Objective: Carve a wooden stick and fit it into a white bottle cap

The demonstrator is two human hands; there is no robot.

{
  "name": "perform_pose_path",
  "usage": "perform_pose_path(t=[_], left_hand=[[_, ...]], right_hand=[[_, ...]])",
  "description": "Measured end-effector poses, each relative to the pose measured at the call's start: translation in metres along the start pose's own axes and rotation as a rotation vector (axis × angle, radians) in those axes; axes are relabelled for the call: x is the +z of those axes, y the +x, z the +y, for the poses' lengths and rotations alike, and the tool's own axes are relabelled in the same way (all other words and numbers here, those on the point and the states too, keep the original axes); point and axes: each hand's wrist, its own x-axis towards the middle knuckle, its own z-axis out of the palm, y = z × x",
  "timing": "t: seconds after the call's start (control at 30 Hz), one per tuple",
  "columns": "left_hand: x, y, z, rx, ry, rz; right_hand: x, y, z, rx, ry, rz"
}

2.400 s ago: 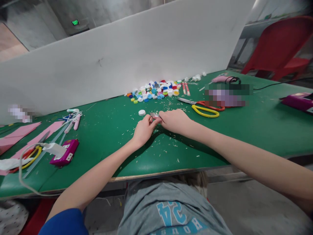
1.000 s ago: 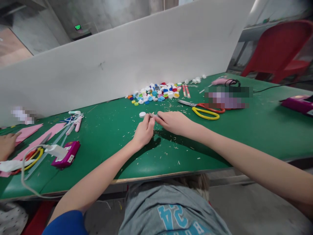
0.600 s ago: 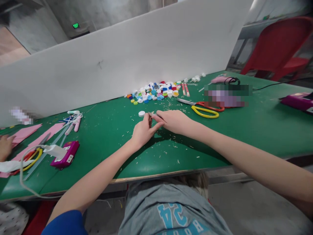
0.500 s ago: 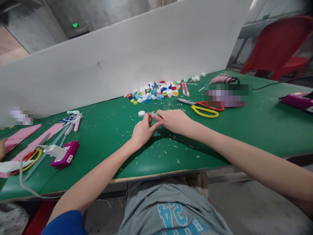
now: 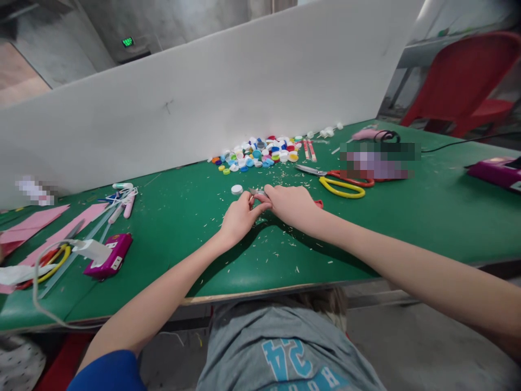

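Observation:
Near the middle of the table, my left hand point(image 5: 238, 217) is closed in a pinch on something small, mostly hidden by the fingers. Pressed close against it, my right hand point(image 5: 291, 202) is wrapped round a knife point(image 5: 257, 191). Its short metal blade shows between the two hands, and a red handle end peeks out behind the right wrist. Just beyond the left fingertips lies a white bottle cap point(image 5: 236, 189). Pale thin shavings point(image 5: 275, 253) are scattered over the green table point(image 5: 163, 244) around and below both hands.
Several coloured bottle caps point(image 5: 256, 154) are heaped against the white partition point(image 5: 195, 98). Scissors point(image 5: 342, 186) with red and yellow handles lie to the right, near a pink glue gun point(image 5: 368, 134). On the left are a purple power strip point(image 5: 112, 255) and pink sheets point(image 5: 35, 222).
The hands stay together in nearly the same place. My right hand has tilted slightly, and the red handle end now shows behind its wrist.

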Motion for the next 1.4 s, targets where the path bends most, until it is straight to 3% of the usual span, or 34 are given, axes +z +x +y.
perform_pose_path(t=[0.2, 0.33, 0.5, 0.83, 1.17, 1.4], left_hand=[[0.0, -0.002, -0.001, -0.011, 0.144, 0.011], [0.007, -0.007, 0.001, 0.043, 0.323, 0.011], [0.007, -0.007, 0.003, 0.068, 0.266, 0.003], [0.004, 0.0, -0.007, 0.04, -0.042, 0.111], [0.01, -0.003, -0.003, 0.045, -0.215, 0.073], [0.009, -0.004, -0.003, 0.055, -0.191, 0.099]], right_hand=[[0.005, 0.001, -0.002, 0.082, 0.0, 0.035], [0.003, 0.005, 0.015, 0.201, -0.016, 0.059], [-0.003, 0.007, 0.03, 0.219, 0.006, 0.195], [0.001, 0.002, 0.002, -0.03, 0.13, 0.107], [0.002, 0.003, 0.005, -0.097, 0.139, 0.081], [-0.001, 0.001, 0.002, -0.074, 0.092, 0.085]])
